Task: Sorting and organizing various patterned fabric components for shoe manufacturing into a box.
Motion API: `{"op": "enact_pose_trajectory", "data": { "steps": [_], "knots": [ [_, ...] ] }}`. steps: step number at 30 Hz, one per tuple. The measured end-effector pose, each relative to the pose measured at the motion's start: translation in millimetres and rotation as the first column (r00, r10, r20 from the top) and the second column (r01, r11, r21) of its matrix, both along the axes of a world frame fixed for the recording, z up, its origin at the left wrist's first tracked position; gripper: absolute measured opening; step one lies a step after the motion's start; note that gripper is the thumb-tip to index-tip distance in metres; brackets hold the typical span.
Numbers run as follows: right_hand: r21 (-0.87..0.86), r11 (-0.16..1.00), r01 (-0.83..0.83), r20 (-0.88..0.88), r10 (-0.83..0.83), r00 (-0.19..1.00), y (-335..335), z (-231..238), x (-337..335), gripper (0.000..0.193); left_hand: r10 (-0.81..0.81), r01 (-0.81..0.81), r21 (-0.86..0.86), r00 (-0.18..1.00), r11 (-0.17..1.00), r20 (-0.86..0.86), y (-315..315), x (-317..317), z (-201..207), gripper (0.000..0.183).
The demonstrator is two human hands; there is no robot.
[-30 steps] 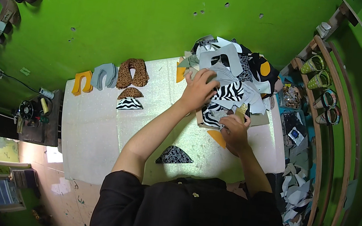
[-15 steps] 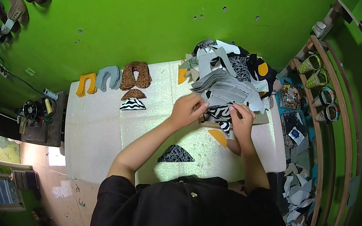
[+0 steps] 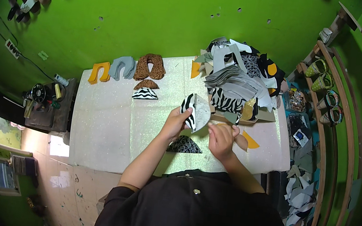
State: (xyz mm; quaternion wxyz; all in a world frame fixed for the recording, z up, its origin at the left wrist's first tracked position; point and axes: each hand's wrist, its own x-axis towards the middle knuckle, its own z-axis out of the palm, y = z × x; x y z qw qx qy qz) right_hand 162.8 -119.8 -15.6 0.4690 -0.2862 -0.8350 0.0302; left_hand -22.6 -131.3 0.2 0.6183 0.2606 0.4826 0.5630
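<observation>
Above the white glittery counter (image 3: 106, 126), the left hand (image 3: 175, 123) pinches a folded zebra-striped grey-backed leather piece (image 3: 195, 112) upright; the right hand (image 3: 222, 139), fingers closed, apparently grips its lower edge, steadying it.

Left hand (image 3: 175, 123), right hand (image 3: 222, 139): closed grips
</observation>
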Motion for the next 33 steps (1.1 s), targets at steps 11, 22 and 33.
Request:
{"op": "enact_pose_trajectory", "data": {
  "steps": [11, 22, 33],
  "knots": [
    [-0.362, 0.909, -0.206, -0.123, 0.172, 0.977, -12.4, 15.5, 4.8, 0.015, -0.112, 0.112, -0.018, 0.994, 0.994, 0.000, -68.1, -6.3, 1.0, 0.034],
    [-0.538, 0.794, -0.282, 0.389, 0.531, 0.753, -26.0, 50.1, -2.8, 0.021, -0.649, 0.644, -0.085, 0.760, 0.760, -0.033, -88.7, -9.9, 3.1, 0.049],
    [-0.585, 0.808, -0.077, 0.316, 0.314, 0.896, -34.5, -28.4, 4.3, 0.013, -0.379, 0.493, -0.154, 0.397, 0.856, -0.836, -89.8, -22.6, -40.7, 0.022]
  ]
}}
